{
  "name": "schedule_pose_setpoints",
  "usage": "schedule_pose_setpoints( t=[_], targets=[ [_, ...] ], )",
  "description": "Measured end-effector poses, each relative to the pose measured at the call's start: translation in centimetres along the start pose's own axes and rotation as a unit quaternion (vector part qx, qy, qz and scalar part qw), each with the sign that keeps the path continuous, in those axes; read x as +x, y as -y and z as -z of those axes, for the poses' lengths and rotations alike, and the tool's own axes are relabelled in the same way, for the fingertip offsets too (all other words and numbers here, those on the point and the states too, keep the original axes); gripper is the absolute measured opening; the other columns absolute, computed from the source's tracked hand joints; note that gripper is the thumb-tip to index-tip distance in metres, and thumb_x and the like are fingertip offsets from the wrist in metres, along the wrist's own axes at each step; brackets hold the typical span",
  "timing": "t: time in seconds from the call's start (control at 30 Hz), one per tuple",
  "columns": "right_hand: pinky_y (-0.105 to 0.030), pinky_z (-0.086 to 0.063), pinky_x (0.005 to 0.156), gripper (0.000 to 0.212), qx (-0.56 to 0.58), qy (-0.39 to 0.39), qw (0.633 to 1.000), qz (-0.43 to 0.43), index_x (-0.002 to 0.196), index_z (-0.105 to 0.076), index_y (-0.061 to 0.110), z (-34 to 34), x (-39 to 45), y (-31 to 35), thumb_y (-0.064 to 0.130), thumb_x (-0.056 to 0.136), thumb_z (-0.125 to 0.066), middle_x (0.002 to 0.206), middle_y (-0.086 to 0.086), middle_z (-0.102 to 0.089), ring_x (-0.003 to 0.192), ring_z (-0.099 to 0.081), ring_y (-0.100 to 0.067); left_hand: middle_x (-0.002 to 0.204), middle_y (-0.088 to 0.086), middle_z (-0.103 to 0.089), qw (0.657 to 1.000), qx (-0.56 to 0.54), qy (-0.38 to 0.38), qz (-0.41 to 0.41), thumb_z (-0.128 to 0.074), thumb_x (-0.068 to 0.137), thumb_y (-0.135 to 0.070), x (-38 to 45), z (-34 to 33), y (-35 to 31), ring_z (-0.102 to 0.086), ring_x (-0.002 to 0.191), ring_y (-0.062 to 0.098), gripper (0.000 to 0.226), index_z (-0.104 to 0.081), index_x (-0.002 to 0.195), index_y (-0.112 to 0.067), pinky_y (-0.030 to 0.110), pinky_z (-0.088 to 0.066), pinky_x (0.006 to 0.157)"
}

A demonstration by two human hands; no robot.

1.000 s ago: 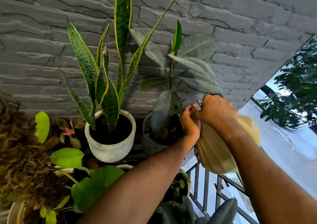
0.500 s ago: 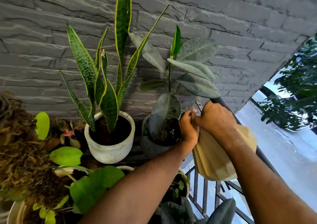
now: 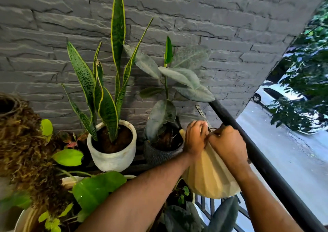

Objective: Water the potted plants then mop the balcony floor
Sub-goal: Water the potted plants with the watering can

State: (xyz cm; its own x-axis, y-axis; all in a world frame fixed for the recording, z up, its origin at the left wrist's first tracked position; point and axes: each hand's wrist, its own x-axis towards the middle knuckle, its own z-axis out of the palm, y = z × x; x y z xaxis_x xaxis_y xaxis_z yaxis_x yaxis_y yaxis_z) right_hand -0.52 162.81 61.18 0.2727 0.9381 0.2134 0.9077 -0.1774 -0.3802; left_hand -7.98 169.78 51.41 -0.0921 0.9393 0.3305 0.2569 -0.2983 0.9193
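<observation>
Cream ribbed pot (image 3: 209, 175) hangs near the black railing (image 3: 266, 160), your left hand (image 3: 195, 139) and right hand (image 3: 229, 143) both pinching its rim. Lose that pinch and it probably drops.

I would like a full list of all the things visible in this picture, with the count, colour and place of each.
snake plant: one, green with yellow edges, in the white pot
white pot: one, white, in front of the wall
dusty-leaved plant: one, grey-green, in the dark pot
dark pot: one, dark grey, right of the white pot
cream pot: one, cream, ribbed, at the railing, held by both hands
railing: one, black, along the right side
stone wall: one, grey, behind the plants
light green leaves: several, lower left
brown dried moss: one mass, far left
white car: one, on the street below
left hand: one, gripping the cream pot's top
right hand: one, gripping the cream pot's top
</observation>
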Motion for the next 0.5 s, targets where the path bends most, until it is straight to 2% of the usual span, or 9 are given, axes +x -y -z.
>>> schedule_pose_setpoints(
  t=[0.13,0.23,0.27,0.33,0.4,0.5],
  targets=[
    [-0.029,-0.047,0.051,0.031,0.041,-0.023,0.998,-0.029,0.072,-0.074,0.012,-0.4,-1.8,-1.6,0.038,0.088,-0.068,0.060,-0.002,-0.064,0.054,-0.059,-0.016,0.106,0.005,-0.063,0.999,0.026,0.031,-0.015,-0.047,0.105,-0.025,-1.4,0.0,-0.8,-0.055,0.106,0.020,0.024,-0.067,0.101,-0.012,0.031,-0.040,0.092],
    [-0.019,-0.037,0.047,0.019,0.080,-0.051,0.995,-0.043,0.081,-0.080,0.020,-0.3,-3.6,-2.4,0.035,0.088,-0.071,0.060,0.010,-0.062,0.053,-0.054,-0.005,0.112,0.004,-0.062,0.996,0.057,0.049,-0.037,-0.045,0.105,-0.026,-2.4,0.2,-1.5,-0.054,0.110,0.019,0.025,-0.067,0.108,-0.014,0.027,-0.037,0.094],
    [-0.021,-0.042,0.050,0.017,0.098,-0.054,0.993,-0.048,0.085,-0.082,0.022,-0.3,-4.2,-2.6,0.034,0.088,-0.071,0.065,0.009,-0.067,0.056,-0.059,-0.008,0.113,0.003,-0.062,0.995,0.065,0.057,-0.048,-0.045,0.105,-0.027,-2.8,0.4,-1.8,-0.054,0.111,0.019,0.025,-0.067,0.110,-0.014,0.028,-0.037,0.095],
    [-0.033,-0.056,0.063,0.020,0.128,-0.060,0.988,-0.061,0.092,-0.083,0.023,-0.4,-5.5,-3.0,0.038,0.090,-0.070,0.081,0.001,-0.078,0.070,-0.069,-0.021,0.114,0.003,-0.062,0.992,0.077,0.066,-0.072,-0.044,0.105,-0.028,-3.5,0.7,-2.4,-0.053,0.113,0.018,0.027,-0.067,0.111,-0.014,0.029,-0.039,0.098],
    [-0.039,-0.059,0.071,0.023,0.146,-0.079,0.984,-0.068,0.094,-0.083,0.023,-0.5,-6.9,-3.4,0.041,0.091,-0.069,0.086,-0.002,-0.079,0.077,-0.071,-0.025,0.112,0.004,-0.062,0.988,0.085,0.075,-0.101,-0.042,0.105,-0.031,-4.4,1.3,-3.0,-0.052,0.111,0.018,0.030,-0.066,0.111,-0.014,0.032,-0.041,0.099],
    [-0.037,-0.057,0.073,0.026,0.172,-0.111,0.976,-0.078,0.102,-0.084,0.025,-0.5,-8.9,-3.5,0.043,0.092,-0.068,0.095,0.000,-0.081,0.085,-0.072,-0.024,0.112,0.002,-0.061,0.981,0.094,0.094,-0.138,-0.037,0.104,-0.036,-5.7,2.2,-4.1,-0.052,0.110,0.017,0.035,-0.064,0.111,-0.015,0.035,-0.044,0.098]
  ],
)
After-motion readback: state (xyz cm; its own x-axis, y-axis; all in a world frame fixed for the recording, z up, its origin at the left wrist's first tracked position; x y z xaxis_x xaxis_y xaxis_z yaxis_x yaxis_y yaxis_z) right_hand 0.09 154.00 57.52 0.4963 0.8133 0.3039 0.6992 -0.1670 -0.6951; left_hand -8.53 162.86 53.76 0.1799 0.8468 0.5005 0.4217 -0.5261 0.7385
